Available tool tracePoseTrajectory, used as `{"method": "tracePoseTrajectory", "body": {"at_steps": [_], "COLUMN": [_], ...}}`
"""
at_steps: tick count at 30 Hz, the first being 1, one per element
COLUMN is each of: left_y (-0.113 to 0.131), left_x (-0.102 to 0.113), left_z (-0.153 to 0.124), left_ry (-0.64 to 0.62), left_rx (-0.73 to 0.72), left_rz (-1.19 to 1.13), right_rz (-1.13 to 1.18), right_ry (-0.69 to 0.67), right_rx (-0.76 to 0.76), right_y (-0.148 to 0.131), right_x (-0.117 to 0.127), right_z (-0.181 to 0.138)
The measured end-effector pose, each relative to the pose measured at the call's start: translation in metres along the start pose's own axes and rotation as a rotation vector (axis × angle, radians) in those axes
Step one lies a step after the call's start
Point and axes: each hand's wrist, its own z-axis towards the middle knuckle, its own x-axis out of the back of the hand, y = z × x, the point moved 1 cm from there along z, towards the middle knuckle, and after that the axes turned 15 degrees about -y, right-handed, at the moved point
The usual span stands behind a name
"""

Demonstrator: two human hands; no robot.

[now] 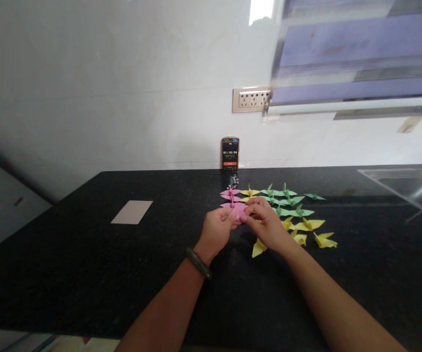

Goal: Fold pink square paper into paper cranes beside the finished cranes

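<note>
Between my two hands is a pink paper crane (239, 211), pinched at both sides above the dark counter. My left hand (218, 227), with a dark bangle on its wrist, grips its left side between thumb and fingers. On the other side my right hand (265, 222) is closed on its right edge. Just beyond the hands stand several pink cranes (230, 192) in a column. Beside them are yellow cranes (249, 192) and green cranes (290, 200). More yellow cranes (308, 224) lie to the right, partly hidden by my right hand and forearm.
A stack or sheet of pale pink paper (132, 212) lies at the left on the black counter (67, 264). A phone (230, 153) showing a timer leans on the wall. At the right is a metal sink (416, 186); a socket panel (253, 99) is above.
</note>
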Motion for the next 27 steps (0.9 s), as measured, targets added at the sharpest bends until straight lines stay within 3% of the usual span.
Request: {"method": "tracePoseTrajectory", "body": {"at_steps": [3, 8, 12, 15, 21, 27], "left_y": [0.0, 0.001, -0.003, -0.006, -0.004, -0.004], "left_x": [0.001, 0.003, 0.001, -0.001, -0.001, -0.004], "left_z": [0.001, 0.001, 0.0, 0.0, 0.001, 0.002], "left_ry": [-0.003, -0.001, -0.096, -0.122, -0.087, -0.062], "left_rx": [-0.001, -0.008, -0.038, -0.059, -0.096, 0.004], "left_rz": [-0.001, -0.021, 0.059, 0.052, 0.044, 0.033], "right_rz": [0.003, 0.176, 0.304, 0.352, 0.404, 0.351], "right_ry": [-0.007, 0.14, 0.008, -0.002, 0.059, 0.138], "right_rx": [0.003, -0.156, -0.253, -0.299, -0.316, -0.315], "right_y": [0.001, 0.006, 0.006, 0.005, 0.004, 0.004], "right_x": [0.003, 0.003, -0.005, -0.008, -0.011, -0.014], "right_z": [0.0, 0.002, 0.003, 0.002, 0.0, 0.001]}}
